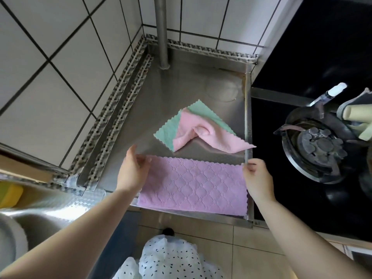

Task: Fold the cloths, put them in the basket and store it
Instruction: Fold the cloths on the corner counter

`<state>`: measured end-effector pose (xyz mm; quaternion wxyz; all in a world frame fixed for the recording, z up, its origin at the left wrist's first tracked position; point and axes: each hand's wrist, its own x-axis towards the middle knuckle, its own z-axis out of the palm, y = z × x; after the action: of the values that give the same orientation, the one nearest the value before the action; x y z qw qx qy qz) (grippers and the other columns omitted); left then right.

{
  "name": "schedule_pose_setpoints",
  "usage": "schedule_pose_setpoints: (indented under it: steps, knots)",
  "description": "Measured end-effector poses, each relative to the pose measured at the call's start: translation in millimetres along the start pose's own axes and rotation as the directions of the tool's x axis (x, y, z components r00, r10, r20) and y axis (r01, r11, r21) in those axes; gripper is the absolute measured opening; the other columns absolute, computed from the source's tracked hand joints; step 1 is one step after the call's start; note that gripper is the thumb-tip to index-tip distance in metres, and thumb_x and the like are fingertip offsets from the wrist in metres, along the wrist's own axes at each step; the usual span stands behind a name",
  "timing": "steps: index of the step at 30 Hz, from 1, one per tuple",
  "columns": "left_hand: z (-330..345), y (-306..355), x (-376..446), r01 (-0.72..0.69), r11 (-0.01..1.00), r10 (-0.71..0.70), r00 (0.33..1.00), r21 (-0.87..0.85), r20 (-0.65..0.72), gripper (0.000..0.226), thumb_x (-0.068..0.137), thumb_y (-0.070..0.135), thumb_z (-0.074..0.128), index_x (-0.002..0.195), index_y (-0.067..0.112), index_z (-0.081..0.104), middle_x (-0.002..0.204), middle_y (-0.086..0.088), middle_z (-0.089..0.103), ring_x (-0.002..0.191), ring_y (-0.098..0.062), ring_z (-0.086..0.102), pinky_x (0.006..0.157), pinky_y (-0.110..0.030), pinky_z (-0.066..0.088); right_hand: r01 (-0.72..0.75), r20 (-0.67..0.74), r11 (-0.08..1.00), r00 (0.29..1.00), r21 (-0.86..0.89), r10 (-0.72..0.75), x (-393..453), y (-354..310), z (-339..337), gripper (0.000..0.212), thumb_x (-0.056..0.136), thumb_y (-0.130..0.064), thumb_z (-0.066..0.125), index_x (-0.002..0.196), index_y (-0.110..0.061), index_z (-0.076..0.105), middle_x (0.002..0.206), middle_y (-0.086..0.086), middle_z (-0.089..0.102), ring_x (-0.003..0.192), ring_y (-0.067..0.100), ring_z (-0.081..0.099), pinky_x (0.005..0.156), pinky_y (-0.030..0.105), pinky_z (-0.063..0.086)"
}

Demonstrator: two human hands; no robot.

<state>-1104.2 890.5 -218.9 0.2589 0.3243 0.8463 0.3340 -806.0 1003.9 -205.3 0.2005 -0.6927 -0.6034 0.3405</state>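
purple cloth (193, 188) lies flat on metal counter (161, 101), near front edge, spread wide so fold comes out neat. left hand (133, 170) pinches far left corner, right hand (256, 178) pinches far right corner, both holding top edge, likely to pull it toward body for first fold. pink cloth (205, 135) sits crumpled on green cloth (168, 131) just behind, waiting turn. no basket in view. stove (318, 146) at right.

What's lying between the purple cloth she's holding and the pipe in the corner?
In the head view, a crumpled pink cloth lying over a green cloth, then bare steel counter up to the pipe.
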Motion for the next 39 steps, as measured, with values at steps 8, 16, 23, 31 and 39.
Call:
schedule_pose_setpoints:
  steps: [8,16,23,31,39]
  knots:
    - [60,23,-63,-0.653,0.648,0.577,0.757,0.392,0.307,0.054,0.077,0.015,0.038,0.127,0.005,0.056,0.130,-0.013,0.058,0.124,-0.033,0.051,0.105,-0.050,0.039,0.611,0.211,0.699,0.789,-0.371,-0.578,-71,-12,76,0.046,0.078,-0.024,0.053,0.121,-0.011,0.060,0.136,0.008,0.054,0.128,0.026,0.047,0.104,0.049,0.038]
    - [70,-4,-68,-0.589,0.587,0.466,0.807,0.555,0.363,0.055,0.093,0.032,0.030,0.136,0.001,0.045,0.143,-0.015,0.043,0.134,-0.031,0.039,0.108,-0.046,0.021,0.605,0.337,0.532,0.786,-0.592,-0.519,-63,13,85,0.058,0.087,-0.049,0.035,0.139,-0.023,0.041,0.150,0.005,0.036,0.140,0.019,0.025,0.109,0.052,0.017]
    - [44,-26,-58,-0.516,0.596,0.434,0.851,0.615,0.294,0.062,0.095,0.043,0.026,0.139,0.002,0.041,0.147,-0.014,0.037,0.137,-0.030,0.034,0.114,-0.041,0.011,0.587,0.294,0.511,0.787,-0.628,-0.542,-46,44,52,0.063,0.087,-0.054,0.031,0.138,-0.019,0.045,0.149,0.008,0.037,0.140,0.020,0.022,0.111,0.051,0.016]
    - [56,-11,-94,-0.871,0.381,0.787,0.482,0.311,0.385,0.019,0.081,0.033,0.056,0.095,0.027,0.068,0.099,0.009,0.063,0.089,-0.019,0.059,0.101,-0.047,0.034,0.768,0.241,0.541,0.628,-0.343,-0.740,-16,-11,62,0.023,0.066,-0.014,0.078,0.086,-0.024,0.073,0.103,-0.001,0.067,0.096,0.023,0.063,0.094,0.056,0.041]
    - [64,-6,-97,-0.798,0.454,0.699,0.595,0.397,0.396,0.012,0.077,0.023,0.057,0.077,0.029,0.067,0.081,0.012,0.060,0.069,-0.018,0.056,0.081,-0.036,0.038,0.799,0.476,0.483,0.601,-0.357,-0.642,10,-48,76,0.021,0.064,-0.005,0.075,0.072,-0.024,0.072,0.080,0.002,0.066,0.071,0.030,0.062,0.066,0.033,0.045]
